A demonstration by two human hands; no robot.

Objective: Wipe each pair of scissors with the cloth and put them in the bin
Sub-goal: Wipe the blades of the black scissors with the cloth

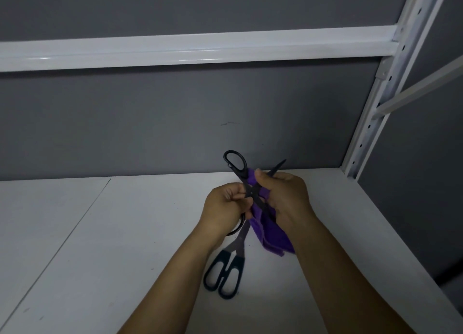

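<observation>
Slipping blade: the black scissors (251, 192) are held open in an X, and one blade runs through the purple cloth (271, 238) under the right hand (285, 196). If the cloth bunches or thins there, I judge the edge could meet bare skin.
Cause: a hard pull along that blade toward its point, which pokes out above the cloth, while the thumb presses down.
Closing risk: the left hand (223, 208) grips only one handle. The other handle loop stands free, above and to the left of the cloth, so the blades could swing shut on the fingers wrapped in the cloth.
Dropping risk: a loose grip would likely let the scissors fall onto the second pair (240, 241), which lies closed on the white shelf (125, 233), just left of the cloth's hanging end.
Left fingers (235, 196): curled round the lower handle, just left of the cloth. The loop itself is mostly hidden in the palm.
Right fingers: the thumb (260, 181) presses the cloth against the blade from above. The rest curl underneath, out of sight, so I cannot tell how they lie.
Scissors against fingers: the pivot sits between the two hands, touching the cloth's left edge. One blade lies inside the cloth, within the right hand's pinch.
Bin: not in view.
</observation>
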